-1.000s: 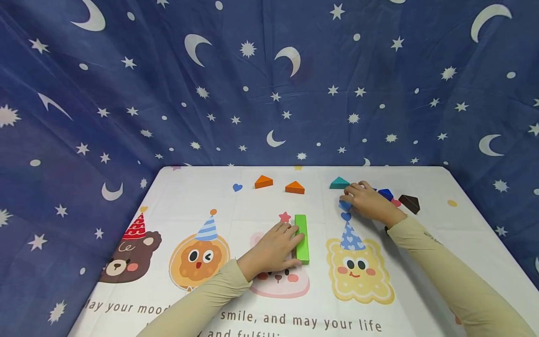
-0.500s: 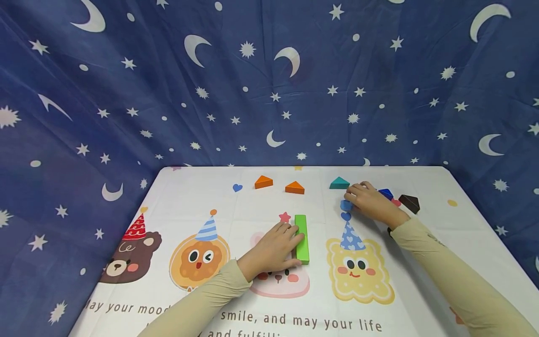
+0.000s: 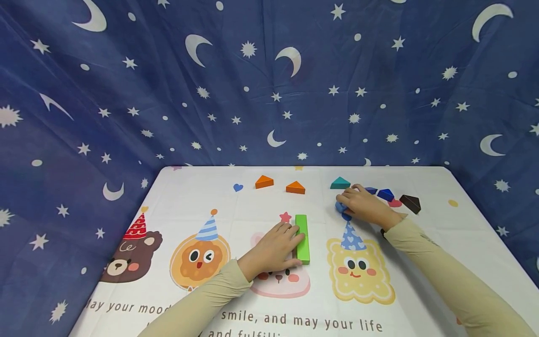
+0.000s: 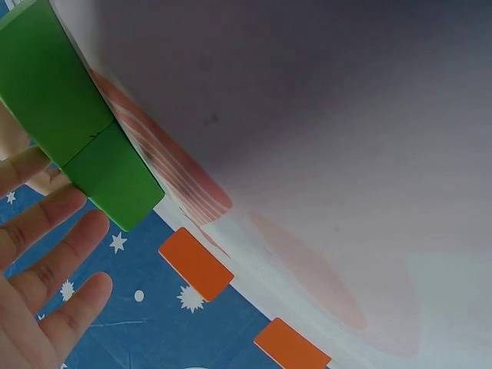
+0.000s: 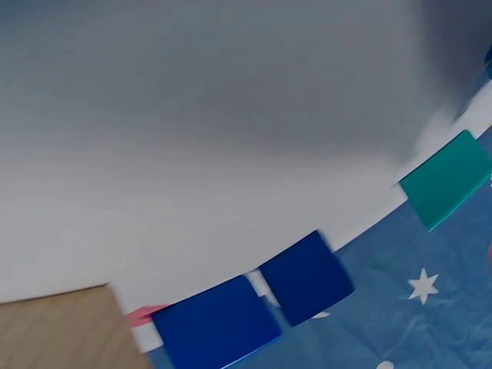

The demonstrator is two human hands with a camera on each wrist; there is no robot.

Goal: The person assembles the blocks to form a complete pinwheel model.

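Observation:
In the head view the left hand (image 3: 273, 248) rests against the left side of a long green block (image 3: 302, 239), its fingers lightly bent on it. The left wrist view shows the fingertips touching the green block (image 4: 88, 138), which has a seam across it. The right hand (image 3: 365, 204) pinches a small blue block (image 3: 340, 207), partly covered by the fingers, just above the printed heart. Behind that hand lies a teal triangular block (image 3: 340, 183). In the right wrist view the hand is out of frame; only a blue edge shows at the right border.
Two orange triangular blocks (image 3: 264, 182) (image 3: 295, 187) lie towards the back of the table (image 3: 202, 187). Right of the right hand are two dark blue blocks (image 3: 385, 194) (image 3: 370, 190) and a dark brown block (image 3: 410, 203). A starry blue curtain (image 3: 236, 93) hangs behind.
The right hand has shifted slightly left with the small blue block, uncovering more of a dark blue block behind it. The left hand and the green block have not visibly moved.

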